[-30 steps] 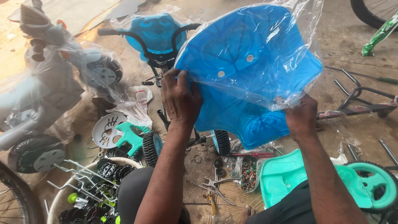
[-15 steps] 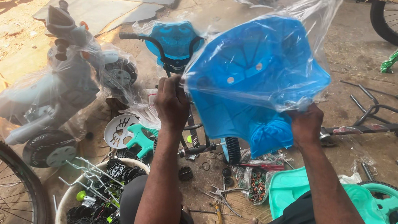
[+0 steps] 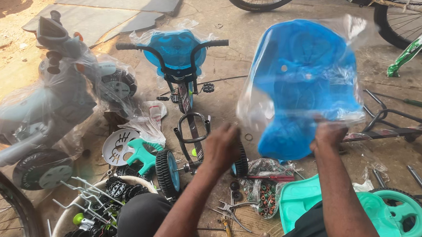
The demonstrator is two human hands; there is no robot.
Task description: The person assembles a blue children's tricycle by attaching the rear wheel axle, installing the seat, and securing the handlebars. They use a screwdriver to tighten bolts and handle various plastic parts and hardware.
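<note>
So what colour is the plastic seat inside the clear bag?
Bright blue seat, clearest in the head view.

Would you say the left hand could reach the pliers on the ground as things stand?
Probably yes: the left hand holds nothing and hovers just above and beyond the pliers, with nothing between them.

right hand (image 3: 328, 134) grips bagged blue plastic seat (image 3: 305, 82); left hand (image 3: 222, 146) hangs open above small tricycle frame (image 3: 188, 105)

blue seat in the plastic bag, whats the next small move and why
Probably bring the left hand back up to the clear bag and peel it off. The right hand alone grips the blue seat at its lower edge, the wrap covers the seat, and the left hand hangs free below.
</note>
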